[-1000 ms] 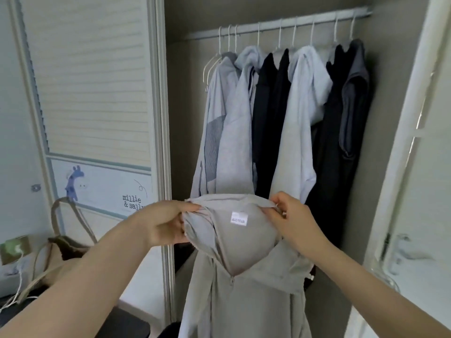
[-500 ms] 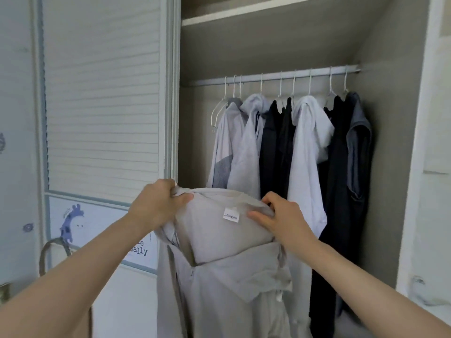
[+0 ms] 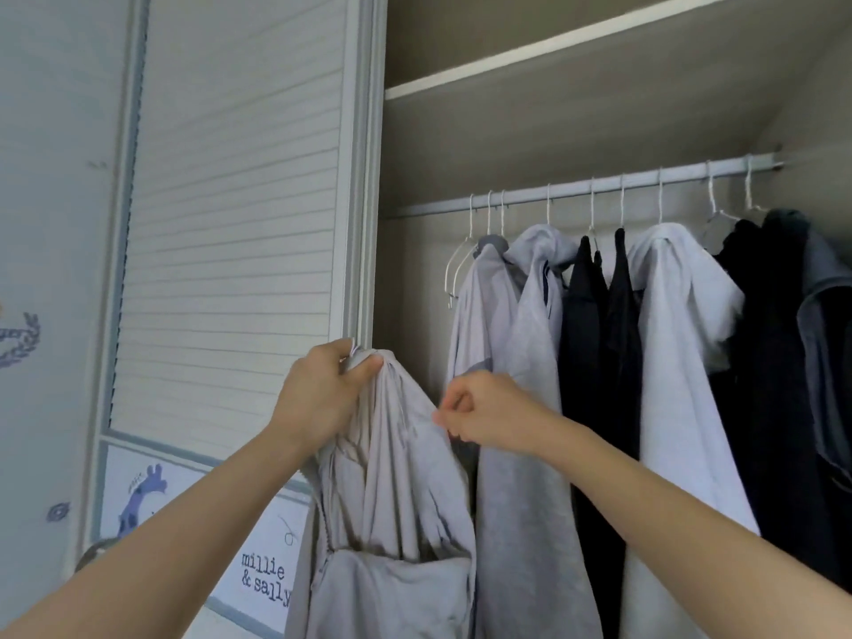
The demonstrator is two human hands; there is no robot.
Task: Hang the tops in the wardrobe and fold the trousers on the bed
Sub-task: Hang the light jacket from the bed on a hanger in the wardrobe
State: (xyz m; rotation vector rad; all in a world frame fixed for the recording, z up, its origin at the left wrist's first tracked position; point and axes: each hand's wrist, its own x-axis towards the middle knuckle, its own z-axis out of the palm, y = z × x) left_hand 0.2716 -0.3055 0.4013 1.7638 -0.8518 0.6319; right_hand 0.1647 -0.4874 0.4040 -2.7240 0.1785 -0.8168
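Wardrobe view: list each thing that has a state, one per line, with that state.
grey hooded top: off the rail, held up at its top by the left hand.
left hand: fingers curled, gripping the top's bunched fabric.
right hand: fingers curled, at the top's edge; grip unclear.
wardrobe door: slid open.
rail: carrying hung tops.
empty hangers: bare, at the rail's left end.

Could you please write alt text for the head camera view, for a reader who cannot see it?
A person's left hand grips the top of a light grey top, while the right hand pinches its edge. Behind, grey, black and white garments hang from a wardrobe rail.
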